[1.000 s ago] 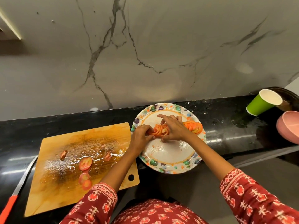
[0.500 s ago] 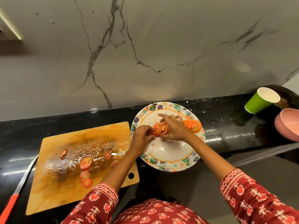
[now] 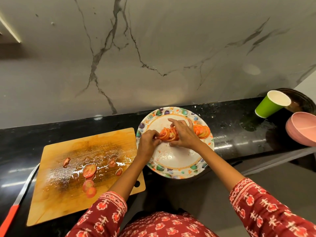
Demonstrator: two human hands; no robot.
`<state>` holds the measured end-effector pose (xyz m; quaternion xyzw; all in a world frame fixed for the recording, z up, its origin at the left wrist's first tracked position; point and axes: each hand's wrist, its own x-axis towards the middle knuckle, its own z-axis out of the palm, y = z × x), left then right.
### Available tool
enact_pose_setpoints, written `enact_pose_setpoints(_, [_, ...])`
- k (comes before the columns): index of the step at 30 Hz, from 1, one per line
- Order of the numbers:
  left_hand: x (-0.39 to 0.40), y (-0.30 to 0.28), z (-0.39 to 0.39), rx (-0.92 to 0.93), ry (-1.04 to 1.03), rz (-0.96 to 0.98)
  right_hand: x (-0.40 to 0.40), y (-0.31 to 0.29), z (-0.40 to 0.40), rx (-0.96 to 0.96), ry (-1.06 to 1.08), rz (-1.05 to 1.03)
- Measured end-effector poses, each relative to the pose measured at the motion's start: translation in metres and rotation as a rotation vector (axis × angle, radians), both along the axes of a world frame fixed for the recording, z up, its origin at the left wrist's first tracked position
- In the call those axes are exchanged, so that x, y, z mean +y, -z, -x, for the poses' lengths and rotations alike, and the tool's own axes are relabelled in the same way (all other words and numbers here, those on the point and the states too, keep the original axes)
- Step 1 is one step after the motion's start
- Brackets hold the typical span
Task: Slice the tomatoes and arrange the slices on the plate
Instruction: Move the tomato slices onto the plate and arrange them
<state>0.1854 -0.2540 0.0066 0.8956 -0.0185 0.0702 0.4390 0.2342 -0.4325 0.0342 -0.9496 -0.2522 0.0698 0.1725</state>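
A patterned paper plate (image 3: 176, 161) lies on the black counter with a row of tomato slices (image 3: 168, 134) across its upper half. My left hand (image 3: 147, 142) pinches the left end of that row with curled fingers. My right hand (image 3: 183, 134) lies over the middle of the row, fingers curved around the slices, hiding part of them; more slices (image 3: 202, 131) show to its right. A wet wooden cutting board (image 3: 71, 199) sits left of the plate with a few leftover tomato slices (image 3: 89, 171) and end pieces on it.
A red-handled knife (image 3: 18, 199) lies along the board's left edge. A green paper cup (image 3: 271, 105) and a pink bowl (image 3: 302, 132) stand at the far right. The marble wall rises behind the counter; the counter's front edge runs just below the plate.
Both hands stay on the row of slices; the fingers have shifted slightly, and the left end of the row looks fanned a little further left.
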Motion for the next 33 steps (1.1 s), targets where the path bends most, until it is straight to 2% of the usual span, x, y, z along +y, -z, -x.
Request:
enact_pose_setpoints(9, [0.011, -0.003, 0.013, -0.032, -0.024, -0.025, 0.000, 0.003, 0.013, -0.062, 0.053, -0.076])
enact_pose_setpoints(15, [0.033, -0.006, 0.033, -0.056, -0.136, -0.017, 0.012, 0.000, 0.027, -0.071, 0.107, -0.177])
enact_pose_setpoints(22, [0.080, -0.018, 0.078, -0.105, -0.190, -0.044, 0.062, 0.011, 0.059, -0.285, 0.104, -0.280])
enact_pose_setpoints(28, [0.145, -0.019, 0.131, -0.144, -0.291, -0.111, 0.113, 0.014, 0.096, -0.227, -0.011, -0.342])
enact_pose_setpoints(33, [0.204, -0.013, 0.170, -0.059, -0.283, -0.106, 0.147, 0.016, 0.118, -0.167, -0.068, -0.294])
